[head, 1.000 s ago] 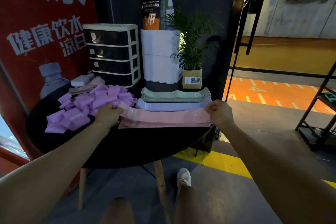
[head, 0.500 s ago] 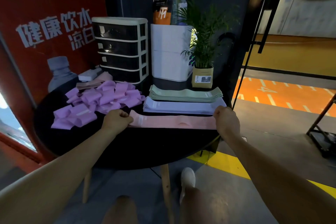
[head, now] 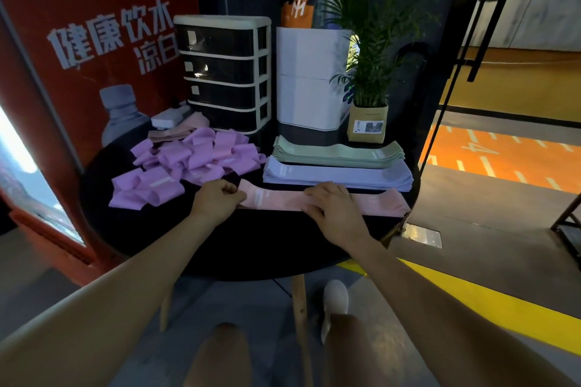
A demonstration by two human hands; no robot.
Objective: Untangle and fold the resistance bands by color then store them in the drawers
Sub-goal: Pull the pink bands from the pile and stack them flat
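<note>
- Pink band [head: 276,200]: flat on the table, stretched between your hands; soft, light, limp.
- Left hand [head: 217,199]: pinches its end.
- Right hand [head: 334,210]: fingers flat, pressing mid-length; grasp the free end beyond it.

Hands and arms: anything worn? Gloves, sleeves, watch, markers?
Nothing worn. Left hand and right hand are bare, no gloves, rings or watch visible. Both forearms are bare up to the frame edge, no sleeves, straps or markers in view.
</note>
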